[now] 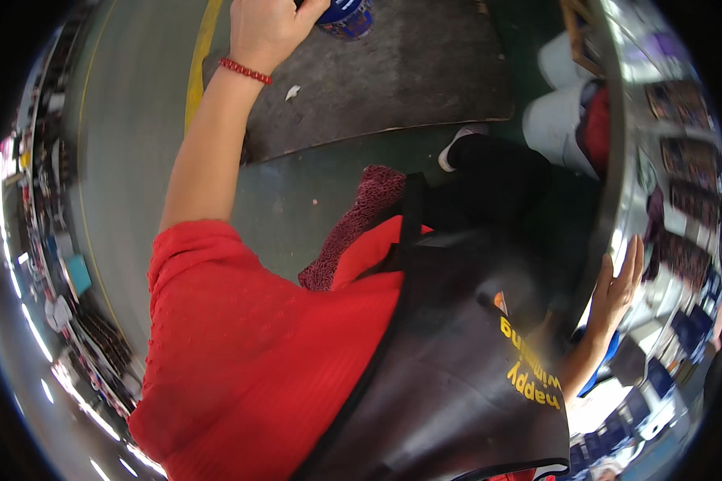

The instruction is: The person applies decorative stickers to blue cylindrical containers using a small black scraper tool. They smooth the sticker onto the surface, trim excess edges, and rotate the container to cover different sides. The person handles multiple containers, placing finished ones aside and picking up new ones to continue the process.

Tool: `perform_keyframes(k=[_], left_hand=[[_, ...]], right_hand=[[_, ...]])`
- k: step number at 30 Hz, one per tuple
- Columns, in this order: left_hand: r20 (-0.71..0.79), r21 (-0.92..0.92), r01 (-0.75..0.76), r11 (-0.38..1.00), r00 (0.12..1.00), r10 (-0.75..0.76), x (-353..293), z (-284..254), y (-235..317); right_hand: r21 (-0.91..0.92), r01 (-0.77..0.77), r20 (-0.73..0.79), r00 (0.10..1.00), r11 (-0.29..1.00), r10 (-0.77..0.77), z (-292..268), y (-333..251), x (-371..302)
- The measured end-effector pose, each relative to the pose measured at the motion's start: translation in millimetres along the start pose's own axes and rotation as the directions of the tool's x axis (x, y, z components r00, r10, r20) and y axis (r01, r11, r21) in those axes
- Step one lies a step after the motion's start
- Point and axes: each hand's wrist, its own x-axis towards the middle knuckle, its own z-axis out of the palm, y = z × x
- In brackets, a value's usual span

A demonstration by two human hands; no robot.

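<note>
Far out at the top edge, my left hand [269, 30] is closed on a dark blue printed container [349, 18], round in shape. Its upper part is cut off by the picture's edge, and the fingertips are partly out of sight. A red bead bracelet [246, 70] circles that wrist. On the other side my right hand [615, 289] has its fingers stretched out and holds nothing. It is beside the edge of a bright worktable [618, 184]; whether it touches the surface I cannot tell. Dark patterned flat pieces [686, 256] lie on the table near it.
A dark flat board [393, 88] lies on the green floor, with a white scrap [293, 92] on it. White buckets [549, 120], one with red cloth inside, stand by the table. A yellow floor line [203, 60] runs left of the board. My shoe [457, 148] is near its edge.
</note>
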Motion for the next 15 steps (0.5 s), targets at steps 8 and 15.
perform_keyframes(k=[8,15], left_hand=[[0.101,0.226,0.344,0.911,0.922,-0.373,-102,46,-183],[0.142,0.467,0.562,0.682,0.714,-0.686,-239,80,-261]], right_hand=[[-0.373,0.082,0.04,0.997,0.924,-0.072,47,41,21],[-0.384,0.107,0.012,0.994,0.917,-0.111,49,61,20]])
